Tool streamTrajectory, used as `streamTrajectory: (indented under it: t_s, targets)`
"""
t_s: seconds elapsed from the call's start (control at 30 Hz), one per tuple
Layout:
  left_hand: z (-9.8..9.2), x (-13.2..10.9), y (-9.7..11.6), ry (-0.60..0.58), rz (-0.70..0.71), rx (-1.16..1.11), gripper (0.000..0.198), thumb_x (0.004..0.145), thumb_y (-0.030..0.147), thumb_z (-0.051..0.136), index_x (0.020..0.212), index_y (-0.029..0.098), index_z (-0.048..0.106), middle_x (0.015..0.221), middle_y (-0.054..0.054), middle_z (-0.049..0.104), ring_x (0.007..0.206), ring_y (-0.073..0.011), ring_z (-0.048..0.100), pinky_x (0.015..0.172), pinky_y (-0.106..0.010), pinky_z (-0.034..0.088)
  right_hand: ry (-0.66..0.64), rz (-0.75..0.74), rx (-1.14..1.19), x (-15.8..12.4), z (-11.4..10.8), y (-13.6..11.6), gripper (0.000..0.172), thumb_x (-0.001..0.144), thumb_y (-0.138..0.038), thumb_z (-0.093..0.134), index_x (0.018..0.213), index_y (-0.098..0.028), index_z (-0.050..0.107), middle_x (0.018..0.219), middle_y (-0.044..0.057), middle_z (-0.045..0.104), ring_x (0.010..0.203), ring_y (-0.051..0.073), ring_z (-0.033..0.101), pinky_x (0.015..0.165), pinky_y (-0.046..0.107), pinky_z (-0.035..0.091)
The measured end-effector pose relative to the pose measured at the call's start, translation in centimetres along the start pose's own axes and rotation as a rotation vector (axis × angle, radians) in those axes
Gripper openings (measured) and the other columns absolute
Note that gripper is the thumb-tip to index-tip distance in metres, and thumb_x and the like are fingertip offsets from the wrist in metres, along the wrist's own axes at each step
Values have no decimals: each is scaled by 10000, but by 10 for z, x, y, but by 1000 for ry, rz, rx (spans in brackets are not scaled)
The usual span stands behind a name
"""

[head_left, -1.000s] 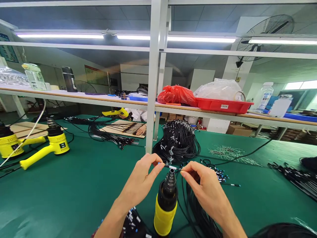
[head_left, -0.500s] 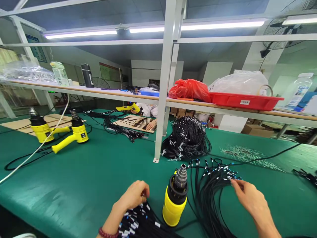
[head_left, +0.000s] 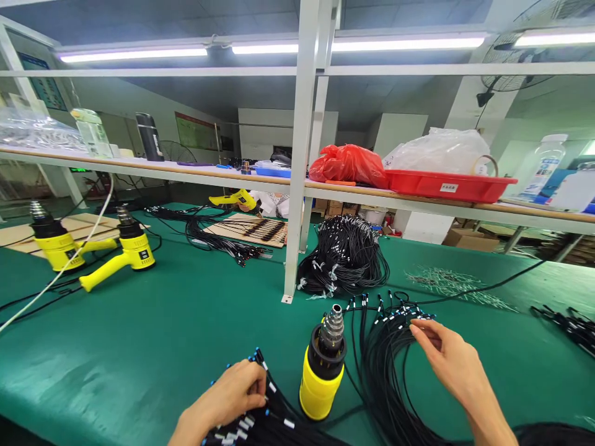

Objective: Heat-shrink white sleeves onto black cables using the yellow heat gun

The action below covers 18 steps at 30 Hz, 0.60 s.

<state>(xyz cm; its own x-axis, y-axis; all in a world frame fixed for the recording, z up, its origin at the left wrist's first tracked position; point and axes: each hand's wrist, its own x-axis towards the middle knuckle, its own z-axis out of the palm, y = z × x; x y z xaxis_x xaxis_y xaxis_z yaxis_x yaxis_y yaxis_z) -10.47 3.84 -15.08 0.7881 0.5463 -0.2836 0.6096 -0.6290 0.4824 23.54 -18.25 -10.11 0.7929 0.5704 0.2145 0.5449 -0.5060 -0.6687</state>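
Observation:
My left hand (head_left: 237, 393) is closed, thumb against fingers, over the near bundle of black cables (head_left: 283, 427) with white labels and blue tips; what it pinches is too small to name. My right hand (head_left: 446, 347) reaches over the label ends of a second black cable bundle (head_left: 385, 371), thumb and index fingertips close together at the labels; any single cable between them is hard to make out. Between the two bundles a yellow heat gun (head_left: 323, 371) stands upright with its metal nozzle up.
A larger black cable pile (head_left: 346, 257) lies behind, beside a white shelf post (head_left: 300, 155). Two yellow heat guns (head_left: 137, 248) stand at left. Across the table a person holds another heat gun (head_left: 237, 198). The shelf bears a red tray (head_left: 449, 186).
The view has shifted slightly right. My left hand has moved down and toward me over the near bundle. My right hand has moved a little left along the label ends.

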Motion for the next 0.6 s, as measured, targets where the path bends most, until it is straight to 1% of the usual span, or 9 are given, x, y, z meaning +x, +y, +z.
streamTrajectory:
  t_s: [0.1, 0.2, 0.3, 0.37, 0.43, 0.5, 0.57, 0.6]
  targets:
    - [-25, -20, 9, -19, -23, 63, 154, 748, 165, 536, 858, 209, 635, 911, 1, 634, 905, -189, 547, 784, -278, 394, 49, -12, 33, -9, -14, -15, 479, 751, -603, 494, 951, -225, 709, 914, 65, 758, 854, 283, 703, 729, 383, 535]
    - [-45, -39, 25, -11, 9, 122, 177, 751, 123, 526, 849, 214, 642, 916, -2, 644, 896, -187, 560, 781, -274, 394, 88, -33, 69, -19, -28, -34, 467, 743, -612, 519, 960, -251, 720, 920, 45, 755, 853, 271, 698, 758, 379, 539]
    - [-55, -54, 44, 50, 101, 198, 157, 830, 131, 495, 823, 223, 621, 879, 2, 646, 845, -182, 565, 730, -265, 393, 126, -79, 96, -30, -39, -50, 435, 751, -608, 549, 963, -274, 729, 937, 33, 752, 857, 263, 694, 761, 368, 548]
    - [-60, -63, 56, 115, 187, 252, 162, 885, 159, 475, 814, 232, 601, 864, 10, 642, 801, -178, 567, 701, -265, 396, 154, -128, 121, -38, -44, -60, 409, 762, -600, 568, 958, -282, 733, 948, 27, 751, 868, 257, 693, 746, 347, 559]
    - [-66, -72, 70, 195, 310, 309, 149, 908, 174, 488, 818, 241, 586, 850, 28, 642, 763, -168, 572, 766, -275, 409, 166, -201, 166, -47, -48, -72, 367, 782, -577, 586, 946, -284, 734, 960, 20, 750, 880, 241, 695, 740, 312, 568]
    - [-73, -78, 88, 278, 457, 365, 132, 915, 164, 514, 829, 247, 571, 843, 49, 641, 760, -154, 583, 907, -293, 388, 130, -308, 216, -59, -50, -87, 292, 818, -521, 596, 936, -290, 730, 947, 5, 751, 857, 208, 701, 723, 261, 574]
    - [-80, -81, 111, 331, 583, 435, 120, 910, 148, 545, 838, 244, 556, 851, 56, 644, 793, -154, 595, 999, -314, 349, 22, -443, 261, -73, -51, -105, 213, 853, -437, 594, 948, -295, 721, 924, -3, 751, 815, 182, 705, 704, 223, 573]
    - [-83, -81, 124, 339, 630, 481, 121, 899, 136, 566, 838, 239, 550, 858, 53, 646, 806, -159, 598, 1003, -323, 354, -50, -507, 278, -80, -51, -114, 193, 863, -397, 593, 976, -296, 713, 931, 0, 749, 817, 182, 705, 708, 219, 573]
